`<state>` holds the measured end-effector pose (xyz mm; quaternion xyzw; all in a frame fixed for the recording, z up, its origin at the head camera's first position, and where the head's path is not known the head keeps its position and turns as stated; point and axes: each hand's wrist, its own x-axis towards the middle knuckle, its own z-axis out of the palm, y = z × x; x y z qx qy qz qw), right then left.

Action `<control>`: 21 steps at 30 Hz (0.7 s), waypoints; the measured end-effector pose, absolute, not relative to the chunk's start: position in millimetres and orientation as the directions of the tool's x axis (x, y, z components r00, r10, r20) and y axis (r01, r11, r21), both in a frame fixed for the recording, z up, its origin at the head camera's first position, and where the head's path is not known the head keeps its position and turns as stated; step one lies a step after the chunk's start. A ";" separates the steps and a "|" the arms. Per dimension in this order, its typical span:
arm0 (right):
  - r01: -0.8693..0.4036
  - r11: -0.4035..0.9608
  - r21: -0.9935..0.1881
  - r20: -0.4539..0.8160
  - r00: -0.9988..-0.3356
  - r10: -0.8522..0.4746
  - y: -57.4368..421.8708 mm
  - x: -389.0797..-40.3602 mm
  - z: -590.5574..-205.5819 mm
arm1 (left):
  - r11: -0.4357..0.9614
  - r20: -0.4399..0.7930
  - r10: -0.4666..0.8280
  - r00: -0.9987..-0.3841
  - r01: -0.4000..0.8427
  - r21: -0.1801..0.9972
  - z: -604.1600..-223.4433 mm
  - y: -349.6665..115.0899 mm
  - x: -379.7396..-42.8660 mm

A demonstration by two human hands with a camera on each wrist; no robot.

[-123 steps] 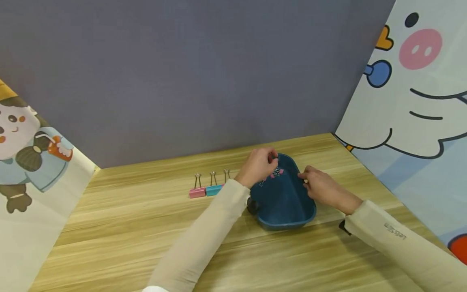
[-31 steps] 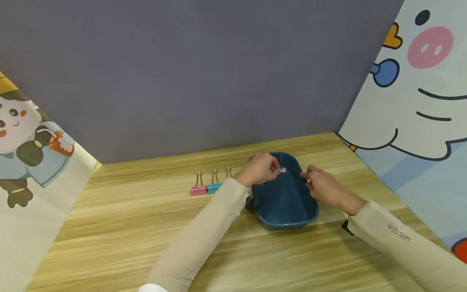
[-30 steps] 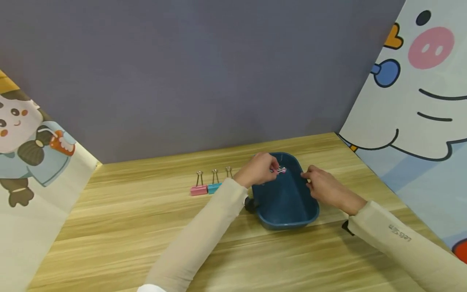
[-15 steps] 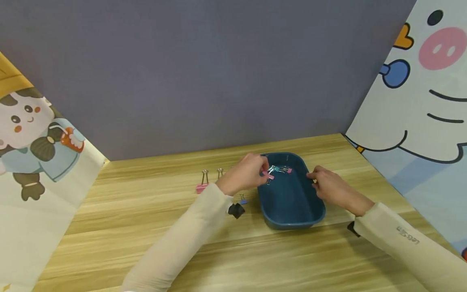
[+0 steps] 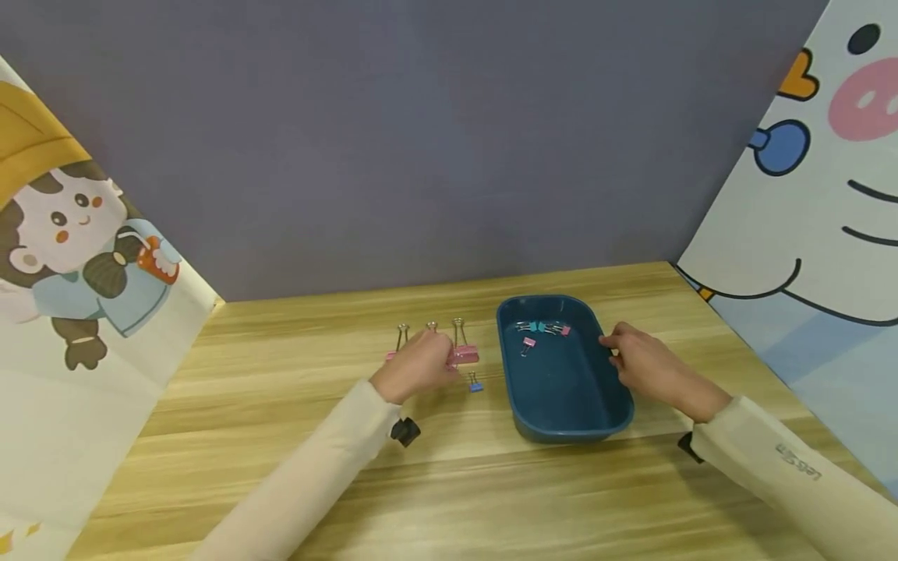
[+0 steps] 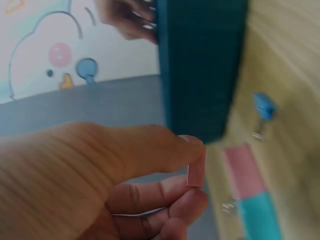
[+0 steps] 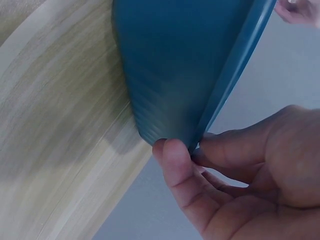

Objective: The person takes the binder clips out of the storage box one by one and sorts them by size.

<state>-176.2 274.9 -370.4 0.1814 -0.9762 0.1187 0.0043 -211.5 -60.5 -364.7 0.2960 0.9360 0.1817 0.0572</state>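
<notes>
Leftmost on the wooden table [image 5: 245, 467] stands a row of large binder clips [image 5: 429, 343], handles up, just left of the blue tray [image 5: 561, 425]. At this row the left hand [image 5: 418, 368] pinches a pink clip [image 6: 196, 172] between thumb and forefinger; the left wrist view shows the pinch, with a pink and a teal clip [image 6: 252, 215] of the row lying beside it. Close by, a small blue clip [image 5: 475, 383] lies alone on the wood between the row and the tray, apparently still to be gathered. Inside the tray, at its far end, several small clips [image 5: 540, 331] in pink and teal already lie together, which suggests part of the sorting is done. Rightmost, the right hand [image 5: 641, 366] steadies the tray, its thumb and fingers closed on the rim [image 7: 220, 107]. Judged so, the row and the stray clip remain outside the tray.
</notes>
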 end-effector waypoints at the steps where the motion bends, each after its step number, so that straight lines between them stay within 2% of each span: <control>1: -0.355 0.906 -0.231 0.048 -0.934 -0.354 275.0 -175.6 -370.2 | 0.766 -0.019 0.570 -0.822 0.523 0.373 -368.9 -62.9 -212.8; 11: -0.354 0.906 -0.231 0.039 -0.934 -0.355 275.1 -175.7 -370.6 | 0.806 -0.126 0.539 -0.833 0.467 0.363 -402.3 -66.5 -221.7; 16: -0.357 0.904 -0.237 0.039 -0.933 -0.358 275.3 -176.1 -370.5 | 0.787 -0.143 0.570 -0.809 0.488 0.376 -409.5 -58.6 -220.4; 21: -0.352 0.905 -0.237 0.039 -0.935 -0.354 274.9 -175.7 -370.2 | 0.792 -0.132 0.575 -0.808 0.509 0.337 -412.9 -51.5 -220.8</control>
